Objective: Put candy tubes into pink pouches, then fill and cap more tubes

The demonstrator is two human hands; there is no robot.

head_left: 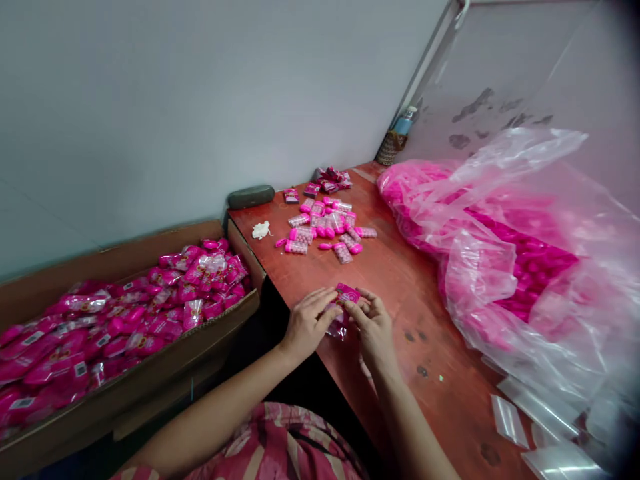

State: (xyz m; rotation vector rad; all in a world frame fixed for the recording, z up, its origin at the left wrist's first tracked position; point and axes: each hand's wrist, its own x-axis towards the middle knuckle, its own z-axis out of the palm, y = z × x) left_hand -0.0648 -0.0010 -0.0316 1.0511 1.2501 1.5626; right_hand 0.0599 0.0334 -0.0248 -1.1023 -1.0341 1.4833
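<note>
Between my two hands, over the near edge of the red table, is a small pink printed packet [347, 292] with clear plastic at its lower end. My left hand [309, 322] pinches its left side with thumb and fingers. From the right, my right hand [373, 325] grips the same packet, thumb on top. My fingers hide part of it. Just beyond my hands lies a loose pile of small clear tubes with pink caps [325, 223], filled with pale pink balls. Several flat pink packets [336, 180] lie behind that pile.
At left, a cardboard box [241, 257] holds many pink packages [150, 313]. A large clear bag [480, 267] of pink pieces covers the table's right side, with clear plastic sleeves [510, 420] nearby. A dark case [251, 196], white scrap [261, 230] and bottle [405, 121] stand near the walls.
</note>
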